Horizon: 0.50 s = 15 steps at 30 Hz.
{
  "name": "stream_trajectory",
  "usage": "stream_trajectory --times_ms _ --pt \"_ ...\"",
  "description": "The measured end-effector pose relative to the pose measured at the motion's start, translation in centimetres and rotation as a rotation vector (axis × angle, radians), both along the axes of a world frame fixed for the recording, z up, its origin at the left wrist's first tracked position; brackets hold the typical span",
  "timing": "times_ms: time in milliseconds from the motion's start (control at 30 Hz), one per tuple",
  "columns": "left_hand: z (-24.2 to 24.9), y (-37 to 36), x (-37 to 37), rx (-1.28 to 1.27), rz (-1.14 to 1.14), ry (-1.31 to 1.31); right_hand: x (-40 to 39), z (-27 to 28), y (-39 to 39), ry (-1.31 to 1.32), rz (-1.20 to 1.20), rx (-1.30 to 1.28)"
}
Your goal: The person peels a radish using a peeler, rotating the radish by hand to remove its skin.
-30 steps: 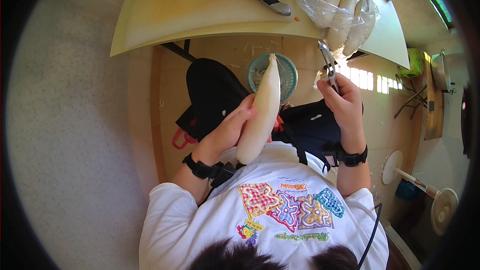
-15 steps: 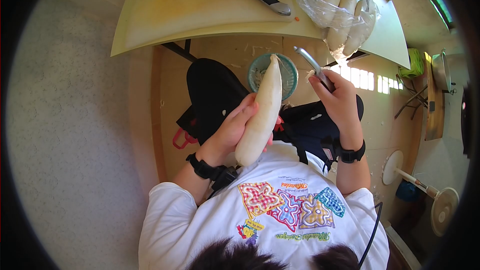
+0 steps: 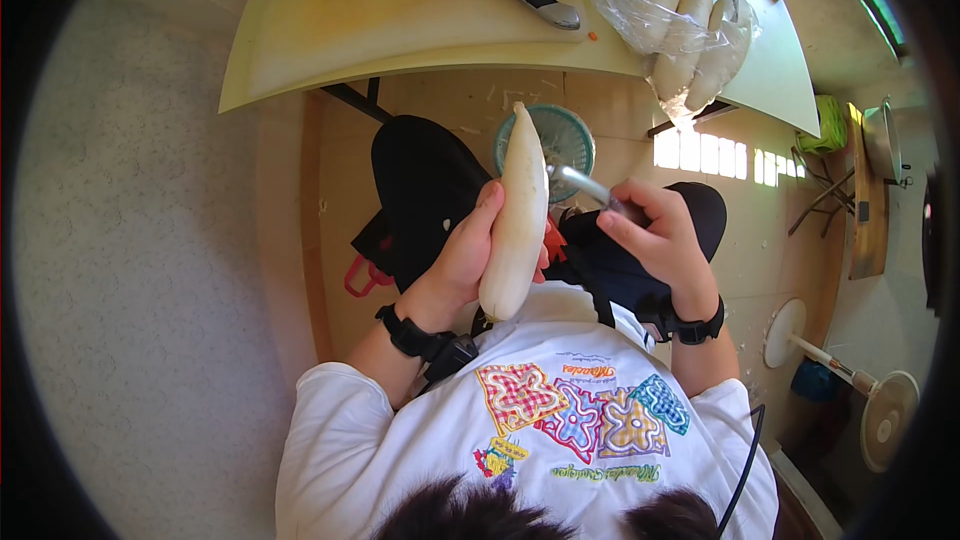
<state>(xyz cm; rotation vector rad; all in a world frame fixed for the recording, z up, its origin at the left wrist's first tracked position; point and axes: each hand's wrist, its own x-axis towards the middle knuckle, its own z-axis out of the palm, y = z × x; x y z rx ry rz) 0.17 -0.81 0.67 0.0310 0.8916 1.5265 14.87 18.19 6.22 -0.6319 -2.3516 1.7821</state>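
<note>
A long white radish (image 3: 522,220) lies in my left hand (image 3: 468,250), its narrow tip pointing away from me. The fingers of that hand wrap beneath it and show on its right side. My right hand (image 3: 655,235) is closed on the dark handle of a metal peeler (image 3: 585,183). The peeler's slightly blurred head is close to the radish's right side; whether they touch I cannot tell. Behind the radish, on the floor, stands a teal basket (image 3: 586,148) with pale peelings inside.
A table (image 3: 400,45) spans the top, bearing a large knife (image 3: 540,2) and a plastic bag of white radishes (image 3: 690,25). Peelings are scattered on the floor. A white fan (image 3: 888,420) stands at the right, and a wall (image 3: 150,240) is at the left.
My right hand has moved down and left, bringing the peeler near the radish. The radish has shifted left and stands more upright in view, with my left hand still around it.
</note>
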Motion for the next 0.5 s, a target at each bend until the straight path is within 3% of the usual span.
stream_trajectory --times_ms 100,133,233,500 --pt "-0.4 -0.1 -0.2 -0.035 -0.041 -0.050 -0.4 0.7 -1.2 -0.008 0.149 -0.040" --pt "0.0 0.1 -0.1 -0.028 -0.016 -0.050 -0.4 0.1 -1.5 -0.005 0.195 0.087" --pt "0.6 0.5 -0.1 0.005 0.022 -0.067 -0.7 -0.4 -2.3 -0.018 0.269 0.108" --pt "1.0 0.3 -0.1 0.076 0.028 -0.051 -0.8 -1.4 -2.7 -0.044 0.276 0.130"
